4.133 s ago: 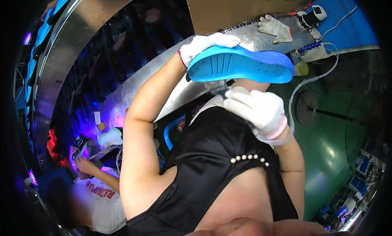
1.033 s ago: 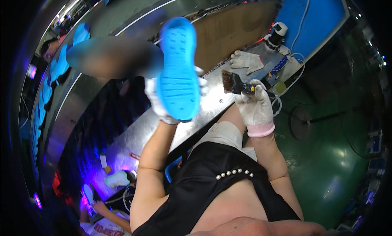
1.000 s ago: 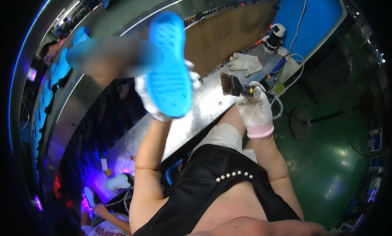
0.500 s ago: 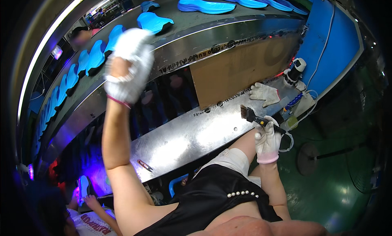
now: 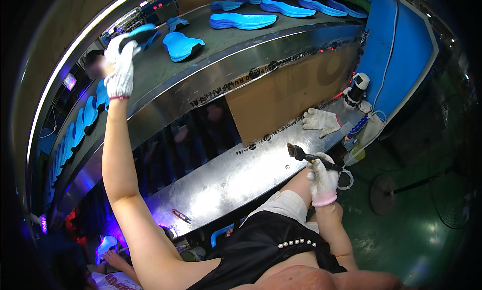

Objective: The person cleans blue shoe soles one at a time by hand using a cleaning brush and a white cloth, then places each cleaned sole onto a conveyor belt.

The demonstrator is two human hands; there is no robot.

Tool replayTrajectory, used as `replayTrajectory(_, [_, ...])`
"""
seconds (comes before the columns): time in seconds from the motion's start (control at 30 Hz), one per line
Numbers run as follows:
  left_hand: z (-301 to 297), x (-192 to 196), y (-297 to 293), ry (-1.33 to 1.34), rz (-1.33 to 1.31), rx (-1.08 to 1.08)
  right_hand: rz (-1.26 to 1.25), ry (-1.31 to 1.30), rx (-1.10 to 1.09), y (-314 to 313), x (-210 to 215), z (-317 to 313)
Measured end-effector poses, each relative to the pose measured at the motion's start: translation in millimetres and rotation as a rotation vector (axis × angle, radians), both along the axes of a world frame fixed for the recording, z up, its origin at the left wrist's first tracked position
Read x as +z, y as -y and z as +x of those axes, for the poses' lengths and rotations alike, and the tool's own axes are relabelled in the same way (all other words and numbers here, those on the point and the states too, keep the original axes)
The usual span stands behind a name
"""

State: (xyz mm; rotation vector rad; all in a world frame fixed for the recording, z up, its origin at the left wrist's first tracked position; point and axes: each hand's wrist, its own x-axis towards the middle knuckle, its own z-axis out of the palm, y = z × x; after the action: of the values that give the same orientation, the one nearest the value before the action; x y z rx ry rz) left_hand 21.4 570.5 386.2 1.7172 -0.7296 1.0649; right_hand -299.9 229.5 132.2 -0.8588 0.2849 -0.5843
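Note:
My left hand (image 5: 121,71), in a white knit glove, reaches far forward over the conveyor belt. It is closed on a blue shoe sole (image 5: 144,33), tilted and smeared by motion. Just right of it, another blue shoe sole (image 5: 181,46) lies on the dark belt. My right hand (image 5: 323,178), gloved in white with a pink cuff, is wrapped round the black handle of a brush (image 5: 301,153). The brush's brown bristles point left over the metal shelf, touching nothing.
Several blue soles line the conveyor belt (image 5: 228,36). On the metal shelf (image 5: 236,169) below are red thread snips (image 5: 181,216) and a spare white glove (image 5: 321,122). A cardboard panel (image 5: 291,91) covers part of the conveyor's side. At lower left, a co-worker's hand (image 5: 114,259) is by a blue sole.
My left hand has moved left and farther out, and a blue sole is now in it, off the belt. The right hand with the brush has shifted slightly left and down.

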Motion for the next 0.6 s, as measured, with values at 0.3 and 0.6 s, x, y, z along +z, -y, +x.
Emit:
replayTrajectory(0.3, [6, 49, 144, 0.066, 0.743, 0.176, -0.028, 0.021, -0.051, 2, 3, -9])
replayTrajectory(0.6, [-69, -21, 166, 0.369, 0.146, -0.049, -0.128, 0.023, -0.217, 26, -9, -14])
